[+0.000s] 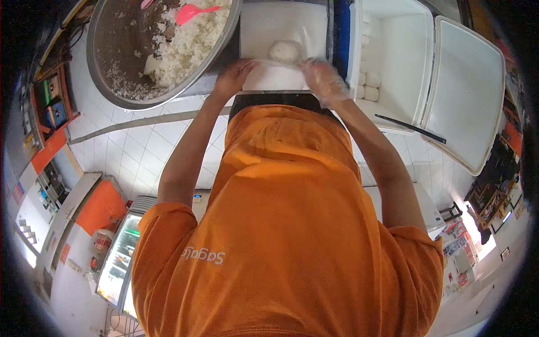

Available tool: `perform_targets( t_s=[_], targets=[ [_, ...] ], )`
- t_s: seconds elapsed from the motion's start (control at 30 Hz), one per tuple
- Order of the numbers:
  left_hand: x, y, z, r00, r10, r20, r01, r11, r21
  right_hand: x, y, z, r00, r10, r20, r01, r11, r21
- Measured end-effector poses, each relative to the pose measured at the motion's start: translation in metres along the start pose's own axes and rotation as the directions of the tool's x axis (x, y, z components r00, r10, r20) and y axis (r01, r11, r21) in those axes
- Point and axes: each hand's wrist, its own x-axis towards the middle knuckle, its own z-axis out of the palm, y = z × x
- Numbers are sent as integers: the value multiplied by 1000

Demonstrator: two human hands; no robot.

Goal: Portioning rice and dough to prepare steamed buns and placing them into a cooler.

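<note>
A rounded mound of white rice point(285, 51) sits on stacked white wrapping paper point(269, 79), with what looks like a clear plastic sheet around it. My left hand point(236, 76) pinches the near left edge of the sheet and appears bare. At the near right edge, my right hand point(326, 80) wears a clear plastic glove and grips the sheet too. The sheet's edge is drawn between both hands, just on my side of the rice. Motion blurs the right fingers.
To the left stands a large metal pot point(126, 103) of cooked rice point(185, 54) with a pink rice paddle point(194, 13) in it. On the right, a white cooler box point(404, 63) holds several white wrapped bundles point(370, 86). Its lid point(465, 92) hangs open, and a black strip point(410, 128) crosses nearby.
</note>
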Motion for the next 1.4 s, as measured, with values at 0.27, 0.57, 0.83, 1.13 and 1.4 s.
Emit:
perform_targets(
  t_s=[0.27,0.57,0.83,1.13,1.4],
  targets=[
    [44,11,7,964,-262,-39,264,937,229,47,42,38,867,495,-53,-349,681,644],
    [-13,42,51,963,132,-233,-2,875,483,31,33,20,823,511,-250,-180,651,738],
    [-6,71,70,958,257,125,-272,680,681,-5,13,-10,727,474,-498,-105,792,601],
    [-4,96,68,975,204,83,-200,662,723,-11,-10,1,675,247,696,-415,-652,634],
    [0,100,70,968,246,50,-197,618,761,31,33,8,817,466,338,-370,-25,929]
  ],
)
